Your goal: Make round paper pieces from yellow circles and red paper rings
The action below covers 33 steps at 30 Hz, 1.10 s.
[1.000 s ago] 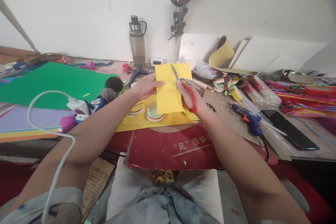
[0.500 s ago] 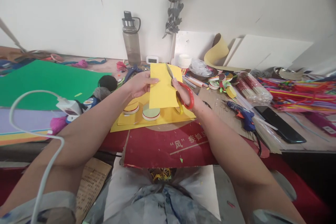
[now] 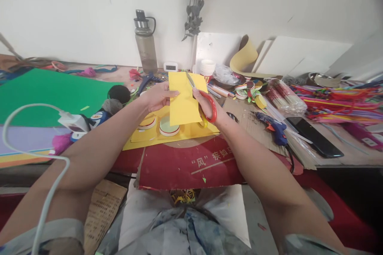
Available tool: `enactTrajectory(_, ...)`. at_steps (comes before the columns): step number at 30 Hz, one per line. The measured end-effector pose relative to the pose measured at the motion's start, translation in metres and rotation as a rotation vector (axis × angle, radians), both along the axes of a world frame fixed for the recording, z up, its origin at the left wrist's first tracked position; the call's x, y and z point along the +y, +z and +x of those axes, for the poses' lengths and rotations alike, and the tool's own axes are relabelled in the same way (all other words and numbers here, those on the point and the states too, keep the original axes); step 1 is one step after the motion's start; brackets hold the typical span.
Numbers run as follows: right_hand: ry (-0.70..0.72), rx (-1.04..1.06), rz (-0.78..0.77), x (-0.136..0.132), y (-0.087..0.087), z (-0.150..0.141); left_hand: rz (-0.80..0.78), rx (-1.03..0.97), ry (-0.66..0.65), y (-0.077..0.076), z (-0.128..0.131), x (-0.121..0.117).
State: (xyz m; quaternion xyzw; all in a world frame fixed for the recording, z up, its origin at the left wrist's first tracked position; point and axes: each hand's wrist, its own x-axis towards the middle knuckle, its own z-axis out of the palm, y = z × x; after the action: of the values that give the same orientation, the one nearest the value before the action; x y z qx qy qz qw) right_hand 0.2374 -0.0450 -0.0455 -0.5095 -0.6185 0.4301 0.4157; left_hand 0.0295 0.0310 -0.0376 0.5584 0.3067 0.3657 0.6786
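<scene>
A sheet of yellow paper (image 3: 182, 109) is held up over the table, pinched along its left side by my left hand (image 3: 157, 96), thumb in front. My right hand (image 3: 206, 102) grips a pair of scissors (image 3: 213, 108) with red and yellow handles. One blade lies across the front of the paper near its upper right; the other blade is hidden. Below the paper, a round lid-like piece with a pale green top (image 3: 169, 126) and a similar yellow-topped piece (image 3: 146, 122) rest on larger yellow sheets (image 3: 149, 140).
A red cardboard board (image 3: 170, 167) lies at the table's front edge. To the right are a blue glue gun (image 3: 277, 130), a black phone (image 3: 315, 137) and colourful pipe cleaners (image 3: 317, 105). A water bottle (image 3: 146, 50) stands behind; a green sheet (image 3: 50, 95) and white cable (image 3: 67, 163) are left.
The whole view has shifted slightly, so the scene appears a little further left. Both hands keep their hold on the paper and scissors, which look nearly the same.
</scene>
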Motion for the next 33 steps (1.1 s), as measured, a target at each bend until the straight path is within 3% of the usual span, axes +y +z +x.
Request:
enactTrajectory(5, -0.018, 0.015, 0.078, -0.003, 0.001, -0.002, -0.025, -0.018, 0.022, 0.000, 0.001, 0.000)
enactTrajectory(12, -0.057, 0.066, -0.019, -0.001, 0.001, -0.006, -0.027, -0.020, 0.041, 0.002, 0.001, -0.001)
enactTrajectory(20, -0.059, 0.139, -0.105, 0.000, 0.005, -0.003, -0.052, -0.063, 0.210, 0.003, -0.001, 0.005)
enactTrajectory(24, -0.006, 0.156, -0.071, -0.008, 0.016, -0.003, -0.004, -0.051, 0.177, 0.008, -0.013, 0.010)
enactTrajectory(28, 0.066, 0.024, -0.027, -0.009, 0.020, 0.006, 0.070, 0.000, 0.073, 0.016, -0.031, 0.016)
enactTrajectory(33, 0.225, -0.155, 0.069, -0.006, 0.018, 0.019, 0.098, 0.106, 0.134, 0.023, -0.051, 0.024)
